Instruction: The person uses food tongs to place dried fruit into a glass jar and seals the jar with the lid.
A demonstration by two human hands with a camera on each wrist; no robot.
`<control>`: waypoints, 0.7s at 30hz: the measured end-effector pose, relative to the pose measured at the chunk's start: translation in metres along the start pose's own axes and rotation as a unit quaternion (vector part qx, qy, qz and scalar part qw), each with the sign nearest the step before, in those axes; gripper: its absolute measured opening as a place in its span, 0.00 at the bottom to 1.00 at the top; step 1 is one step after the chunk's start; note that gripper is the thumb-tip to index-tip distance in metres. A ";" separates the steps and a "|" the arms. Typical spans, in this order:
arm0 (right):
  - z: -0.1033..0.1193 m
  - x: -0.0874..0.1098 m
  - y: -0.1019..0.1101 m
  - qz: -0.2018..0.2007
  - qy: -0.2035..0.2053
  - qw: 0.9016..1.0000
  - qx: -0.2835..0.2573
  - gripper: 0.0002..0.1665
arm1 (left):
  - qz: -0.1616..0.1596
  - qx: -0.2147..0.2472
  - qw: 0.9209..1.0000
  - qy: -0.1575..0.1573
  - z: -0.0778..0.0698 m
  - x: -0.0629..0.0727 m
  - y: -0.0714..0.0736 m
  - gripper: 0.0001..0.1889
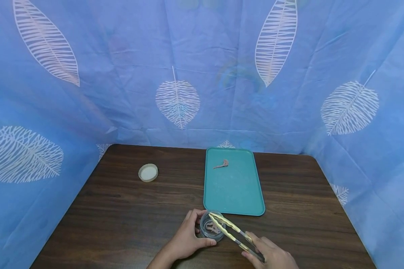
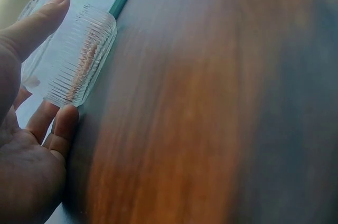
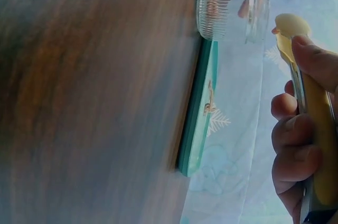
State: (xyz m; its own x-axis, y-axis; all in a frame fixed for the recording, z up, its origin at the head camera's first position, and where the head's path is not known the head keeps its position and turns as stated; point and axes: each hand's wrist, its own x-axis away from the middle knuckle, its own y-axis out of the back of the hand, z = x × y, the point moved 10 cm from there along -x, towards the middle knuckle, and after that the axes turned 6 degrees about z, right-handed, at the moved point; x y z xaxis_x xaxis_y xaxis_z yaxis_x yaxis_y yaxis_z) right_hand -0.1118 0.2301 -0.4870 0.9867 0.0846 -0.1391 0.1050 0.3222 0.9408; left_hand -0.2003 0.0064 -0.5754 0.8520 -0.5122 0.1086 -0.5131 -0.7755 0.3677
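My left hand point(image 1: 188, 237) holds a clear ridged jar point(image 2: 108, 28) round its side, thumb in front and fingers behind. Inside the jar lie pinkish-tan pieces point(image 1: 211, 227), partly hidden by the rim and tongs. With my right hand point(image 1: 271, 252) I grip a pair of tongs point(image 1: 233, 227) with pale yellow tips and metal arms. The tips stand over the jar's open mouth, slightly apart, and I see nothing pinched between them. One pinkish-tan piece, shaped like a chicken foot point(image 1: 223, 164), lies near the far end of a teal tray point(image 1: 235, 190).
A round lid point(image 1: 148, 172) lies on the dark wooden table point(image 1: 121, 209), left of the tray. Just beyond the jar is the tray's near edge. A blue cloth point(image 1: 128, 93) with white leaf prints hangs behind and along both sides of the table.
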 end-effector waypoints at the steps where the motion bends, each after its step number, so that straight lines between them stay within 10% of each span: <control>1: 0.001 0.000 0.000 -0.002 0.001 1.000 -0.002 0.34 | 0.000 0.000 1.000 -0.001 0.000 0.000 0.000 0.45; 21: -0.016 -0.011 -0.008 0.095 -0.127 0.986 -0.058 0.63 | -0.008 -0.015 1.000 0.000 0.001 -0.001 0.000 0.45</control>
State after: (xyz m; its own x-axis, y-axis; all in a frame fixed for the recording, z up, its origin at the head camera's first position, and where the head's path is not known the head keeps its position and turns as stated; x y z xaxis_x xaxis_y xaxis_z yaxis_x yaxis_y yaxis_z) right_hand -0.1259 0.2412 -0.4981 0.9880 -0.0798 0.1322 -0.0857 0.4295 0.8990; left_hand -0.2019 0.0063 -0.5766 0.8598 -0.5001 0.1033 -0.4968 -0.7721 0.3963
